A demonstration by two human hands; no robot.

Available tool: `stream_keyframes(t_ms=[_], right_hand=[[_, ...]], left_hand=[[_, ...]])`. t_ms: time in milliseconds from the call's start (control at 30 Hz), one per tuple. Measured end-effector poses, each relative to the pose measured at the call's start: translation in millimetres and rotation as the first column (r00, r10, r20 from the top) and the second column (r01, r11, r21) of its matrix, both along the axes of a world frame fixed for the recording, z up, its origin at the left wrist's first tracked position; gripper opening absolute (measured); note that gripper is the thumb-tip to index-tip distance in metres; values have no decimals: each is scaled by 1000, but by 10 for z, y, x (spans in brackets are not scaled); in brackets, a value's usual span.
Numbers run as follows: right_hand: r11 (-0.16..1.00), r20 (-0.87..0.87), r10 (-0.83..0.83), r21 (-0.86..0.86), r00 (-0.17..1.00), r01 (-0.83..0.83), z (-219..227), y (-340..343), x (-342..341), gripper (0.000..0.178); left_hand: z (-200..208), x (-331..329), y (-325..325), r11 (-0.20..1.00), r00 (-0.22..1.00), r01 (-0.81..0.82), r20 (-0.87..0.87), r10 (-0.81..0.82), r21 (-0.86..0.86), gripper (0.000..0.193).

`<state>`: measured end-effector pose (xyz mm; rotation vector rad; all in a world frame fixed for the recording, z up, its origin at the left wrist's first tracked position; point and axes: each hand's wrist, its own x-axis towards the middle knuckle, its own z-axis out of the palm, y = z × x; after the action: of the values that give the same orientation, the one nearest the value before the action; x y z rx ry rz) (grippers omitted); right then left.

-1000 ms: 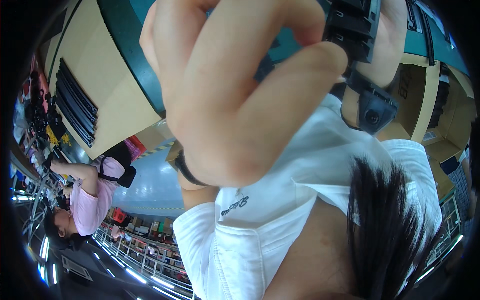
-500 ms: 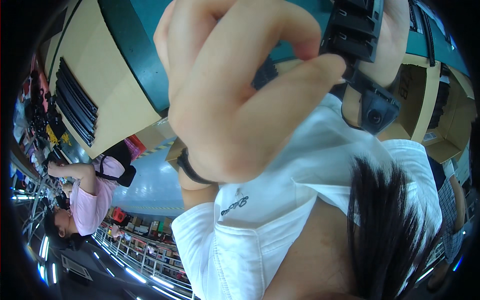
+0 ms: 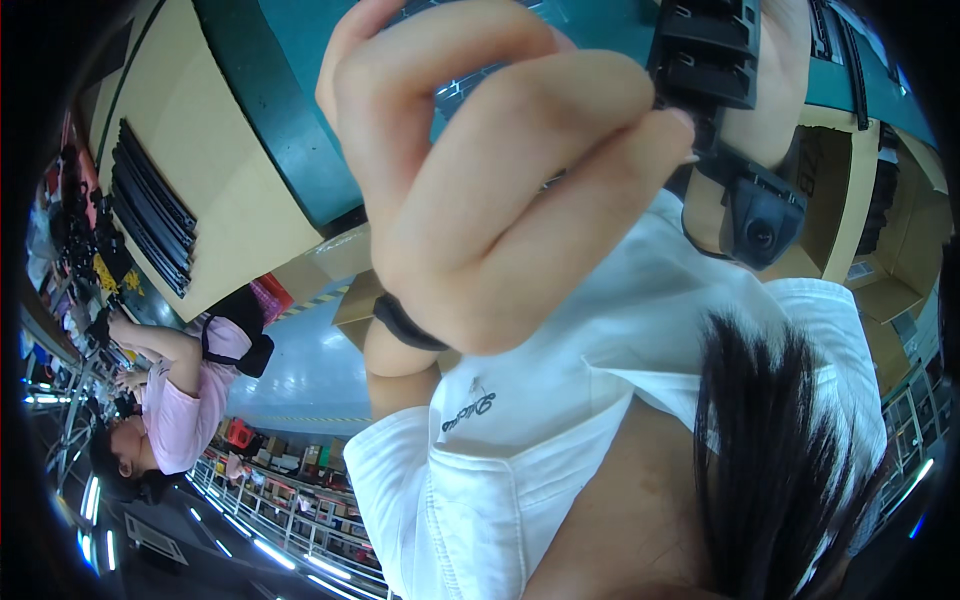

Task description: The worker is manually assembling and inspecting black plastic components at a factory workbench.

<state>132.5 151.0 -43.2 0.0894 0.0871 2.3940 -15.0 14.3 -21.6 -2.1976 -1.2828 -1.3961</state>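
Observation:
My left hand (image 3: 480,190) fills the upper middle, close to the camera, its fingers curled and the thumb pressed to the forefinger. Thumb and forefinger meet at the lower end of a black plastic strip (image 3: 708,55) with small tabs and clips, which runs out at the top edge. A black band (image 3: 408,322) circles my left wrist. Beside the strip is my right forearm; the right hand itself lies beyond the top edge. On my right wrist sits a black strap with a small camera (image 3: 760,228).
Several long black strips (image 3: 150,215) lie on a cardboard sheet (image 3: 255,165) by the green tabletop (image 3: 290,95). Open cardboard boxes (image 3: 825,205) stand at right, one holding black parts (image 3: 880,195). A person in pink (image 3: 190,400) works at far left, with stocked shelves (image 3: 290,470) beyond.
My left fingers have curled in tighter, and the wrist has moved slightly right and up. The strip has shifted a little. A person in plaid at the right edge has left the view.

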Motion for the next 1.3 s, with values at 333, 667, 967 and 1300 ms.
stream_keyframes(t_ms=[333, 667, 967, 1300], right_hand=[[997, 34, -48, -50, 998, 50, 2, -25, -18, 8], [980, 118, -196, 58, 974, 190, 156, -165, -31, 11], [982, 131, -163, -80, 978, 174, 61, -105, -85, 16], [980, 76, -148, -123, 986, 157, -26, -26, -19, 39]], left_hand=[[-12, 154, -210, 709, 556, 517, 818, 147, -479, 40], [4, 352, -95, 415, -70, 910, 976, 208, -23, 54], [198, 381, -204, 598, 126, 735, 931, 343, -320, 54], [151, 402, -184, 601, 181, 713, 923, 340, -361, 60]])
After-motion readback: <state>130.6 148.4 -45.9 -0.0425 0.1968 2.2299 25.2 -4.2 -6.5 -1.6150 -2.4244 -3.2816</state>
